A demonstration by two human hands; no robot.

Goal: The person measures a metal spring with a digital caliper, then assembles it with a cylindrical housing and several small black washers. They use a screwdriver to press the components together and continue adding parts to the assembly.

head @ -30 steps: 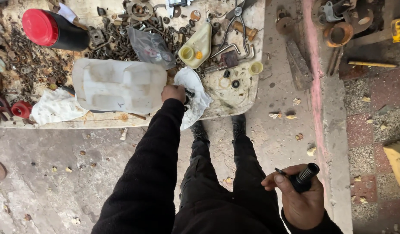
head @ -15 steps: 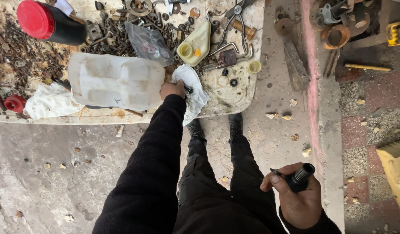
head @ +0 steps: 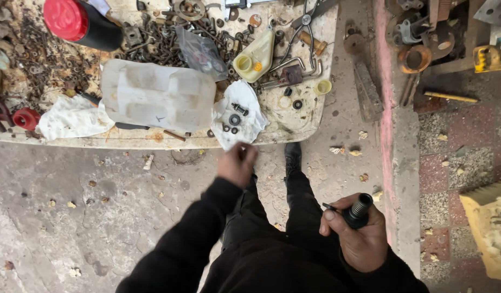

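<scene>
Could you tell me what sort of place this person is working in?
Probably an outdoor repair or scrap workshop: a worn table strewn with rusty nuts and bolts, old metal parts on bare ground, and a black threaded part in the right hand.

The right hand [head: 359,239] grips a matt black ribbed part [head: 358,210], seemingly rubber or plastic. At twelve o'clock lie a translucent, scuffed plastic jug [head: 155,95], crumpled white cloth [head: 241,114], and rusty metal bolts [head: 44,54].
</scene>
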